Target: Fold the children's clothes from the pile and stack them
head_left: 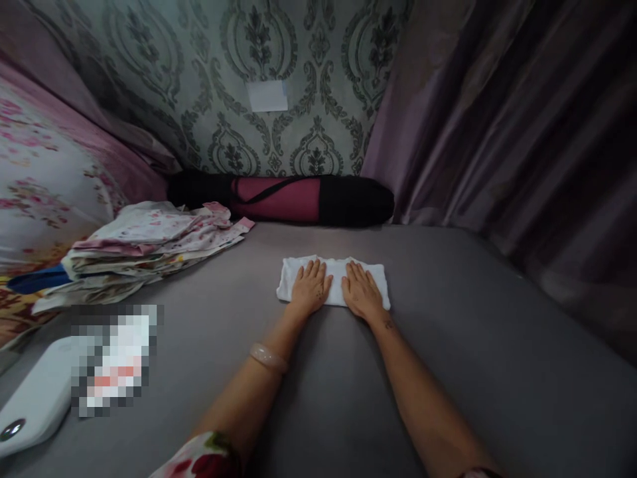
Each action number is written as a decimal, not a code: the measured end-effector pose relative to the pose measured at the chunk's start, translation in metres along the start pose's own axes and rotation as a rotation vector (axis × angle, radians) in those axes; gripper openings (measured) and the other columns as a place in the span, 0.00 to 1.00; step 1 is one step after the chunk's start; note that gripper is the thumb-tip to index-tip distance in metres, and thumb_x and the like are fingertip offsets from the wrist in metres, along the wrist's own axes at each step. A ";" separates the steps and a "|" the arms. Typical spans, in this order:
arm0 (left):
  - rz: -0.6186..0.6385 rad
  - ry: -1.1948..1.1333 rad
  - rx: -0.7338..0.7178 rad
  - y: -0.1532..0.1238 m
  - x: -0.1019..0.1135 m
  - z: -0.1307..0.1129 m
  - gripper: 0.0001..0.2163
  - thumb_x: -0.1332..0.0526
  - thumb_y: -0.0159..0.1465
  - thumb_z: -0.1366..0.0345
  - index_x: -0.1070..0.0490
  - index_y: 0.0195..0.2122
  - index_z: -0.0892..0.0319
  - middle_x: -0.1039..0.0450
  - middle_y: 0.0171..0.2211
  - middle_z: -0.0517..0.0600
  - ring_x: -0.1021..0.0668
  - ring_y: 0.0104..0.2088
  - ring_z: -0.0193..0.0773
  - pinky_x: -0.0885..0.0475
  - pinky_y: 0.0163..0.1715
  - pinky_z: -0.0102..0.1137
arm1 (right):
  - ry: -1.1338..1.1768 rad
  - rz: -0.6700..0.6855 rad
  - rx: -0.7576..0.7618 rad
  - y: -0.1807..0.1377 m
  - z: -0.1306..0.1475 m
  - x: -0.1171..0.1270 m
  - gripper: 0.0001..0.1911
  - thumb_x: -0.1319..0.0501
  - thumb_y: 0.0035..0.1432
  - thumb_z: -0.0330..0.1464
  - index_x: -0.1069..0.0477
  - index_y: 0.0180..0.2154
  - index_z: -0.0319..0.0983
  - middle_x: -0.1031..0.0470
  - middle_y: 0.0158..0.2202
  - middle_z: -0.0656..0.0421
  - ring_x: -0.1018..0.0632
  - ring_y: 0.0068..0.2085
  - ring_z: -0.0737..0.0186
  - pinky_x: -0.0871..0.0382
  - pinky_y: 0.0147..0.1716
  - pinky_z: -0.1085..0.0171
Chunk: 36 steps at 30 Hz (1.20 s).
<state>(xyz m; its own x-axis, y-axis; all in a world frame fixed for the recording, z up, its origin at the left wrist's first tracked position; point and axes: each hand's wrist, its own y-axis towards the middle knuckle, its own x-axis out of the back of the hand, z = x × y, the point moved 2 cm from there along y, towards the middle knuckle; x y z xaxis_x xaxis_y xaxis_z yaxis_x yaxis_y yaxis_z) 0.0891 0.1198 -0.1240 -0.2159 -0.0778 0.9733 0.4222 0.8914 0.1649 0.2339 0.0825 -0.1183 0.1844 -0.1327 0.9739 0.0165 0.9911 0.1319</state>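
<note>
A small white folded towel (375, 277) lies on the grey bed sheet (448, 345) ahead of me. My left hand (310, 289) rests flat on the towel's left half, fingers stretched out. My right hand (361, 290) lies flat on its right half, fingers also spread, close beside the left hand. Neither hand grips anything. A pale bangle (269, 357) circles my left wrist.
A stack of folded floral cloths (149, 242) sits to the left. A maroon and black rolled bag (298, 198) lies against the patterned wall. A white device (34, 398) is at the near left. A purple curtain (522, 133) hangs on the right.
</note>
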 end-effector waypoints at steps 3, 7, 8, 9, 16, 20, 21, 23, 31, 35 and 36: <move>-0.032 0.010 0.027 -0.001 0.004 0.006 0.28 0.62 0.70 0.52 0.46 0.65 0.64 0.46 0.65 0.58 0.44 0.66 0.47 0.51 0.64 0.44 | -0.014 -0.025 -0.034 0.000 -0.006 0.005 0.30 0.62 0.67 0.36 0.48 0.64 0.27 0.48 0.67 0.49 0.48 0.67 0.54 0.58 0.64 0.54; -0.084 0.071 0.140 -0.002 0.005 0.021 0.29 0.64 0.70 0.52 0.45 0.64 0.63 0.44 0.65 0.58 0.46 0.66 0.50 0.53 0.64 0.47 | -0.069 -0.075 -0.117 -0.002 -0.014 0.006 0.31 0.61 0.67 0.36 0.47 0.64 0.25 0.47 0.66 0.45 0.47 0.66 0.51 0.57 0.64 0.52; -0.066 0.078 0.155 -0.002 0.004 0.024 0.29 0.63 0.70 0.52 0.45 0.64 0.63 0.44 0.64 0.58 0.46 0.66 0.50 0.52 0.63 0.46 | -0.072 -0.061 -0.121 -0.003 -0.015 0.005 0.31 0.61 0.67 0.36 0.48 0.64 0.24 0.47 0.66 0.45 0.47 0.66 0.51 0.57 0.64 0.52; -0.045 0.079 0.161 -0.002 0.004 0.026 0.29 0.63 0.69 0.52 0.45 0.64 0.63 0.44 0.65 0.58 0.45 0.66 0.51 0.51 0.63 0.46 | -0.072 -0.046 -0.120 -0.003 -0.017 0.003 0.31 0.61 0.66 0.36 0.48 0.64 0.24 0.48 0.66 0.45 0.47 0.66 0.51 0.57 0.64 0.53; -0.041 0.053 0.210 0.000 0.012 0.052 0.30 0.66 0.70 0.52 0.45 0.64 0.66 0.47 0.65 0.60 0.47 0.66 0.50 0.52 0.64 0.45 | -0.026 -0.072 -0.168 0.004 -0.040 0.003 0.32 0.63 0.66 0.38 0.49 0.64 0.24 0.50 0.67 0.44 0.50 0.67 0.50 0.56 0.63 0.52; 0.034 0.014 0.248 -0.002 0.004 0.072 0.30 0.64 0.69 0.53 0.50 0.66 0.67 0.48 0.66 0.61 0.45 0.66 0.49 0.49 0.63 0.45 | -0.011 -0.036 -0.220 0.005 -0.052 -0.005 0.32 0.62 0.65 0.37 0.50 0.64 0.23 0.49 0.66 0.42 0.48 0.66 0.49 0.54 0.63 0.51; 0.040 0.008 0.250 -0.002 0.002 0.075 0.30 0.64 0.69 0.53 0.50 0.66 0.67 0.49 0.66 0.61 0.44 0.66 0.49 0.49 0.63 0.45 | -0.008 -0.025 -0.219 0.005 -0.054 -0.007 0.33 0.62 0.65 0.37 0.50 0.64 0.23 0.50 0.66 0.42 0.48 0.66 0.49 0.54 0.63 0.52; 0.041 0.001 0.254 -0.001 -0.001 0.078 0.30 0.64 0.69 0.52 0.50 0.66 0.67 0.49 0.66 0.61 0.45 0.66 0.49 0.49 0.63 0.45 | 0.000 -0.024 -0.216 0.004 -0.056 -0.008 0.32 0.62 0.65 0.37 0.50 0.64 0.23 0.50 0.66 0.42 0.48 0.66 0.49 0.54 0.63 0.52; -0.080 0.030 0.272 0.004 0.022 0.061 0.30 0.65 0.70 0.54 0.48 0.65 0.68 0.49 0.66 0.61 0.48 0.67 0.50 0.52 0.64 0.45 | -0.015 -0.099 -0.126 0.003 -0.020 0.014 0.31 0.61 0.67 0.38 0.49 0.65 0.29 0.52 0.67 0.45 0.52 0.67 0.49 0.58 0.63 0.50; 0.007 0.011 0.148 0.004 0.017 0.045 0.28 0.63 0.70 0.54 0.47 0.65 0.66 0.48 0.66 0.60 0.47 0.66 0.50 0.52 0.64 0.45 | 0.005 -0.027 0.078 0.000 0.015 0.007 0.28 0.61 0.68 0.40 0.50 0.66 0.39 0.52 0.68 0.54 0.52 0.68 0.55 0.60 0.64 0.51; 0.048 -0.005 0.137 0.004 0.013 0.044 0.28 0.62 0.70 0.54 0.47 0.65 0.66 0.48 0.66 0.60 0.47 0.66 0.51 0.52 0.64 0.46 | 0.008 0.005 0.086 -0.001 0.019 0.004 0.28 0.61 0.68 0.40 0.49 0.66 0.40 0.52 0.68 0.54 0.52 0.68 0.55 0.59 0.64 0.51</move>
<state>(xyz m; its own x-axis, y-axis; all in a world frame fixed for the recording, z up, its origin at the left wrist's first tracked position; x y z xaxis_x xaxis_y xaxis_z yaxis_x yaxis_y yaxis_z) 0.0494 0.1416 -0.1175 -0.2030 -0.0319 0.9787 0.3076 0.9468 0.0947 0.2163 0.0811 -0.1107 0.1917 -0.1277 0.9731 -0.0683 0.9874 0.1430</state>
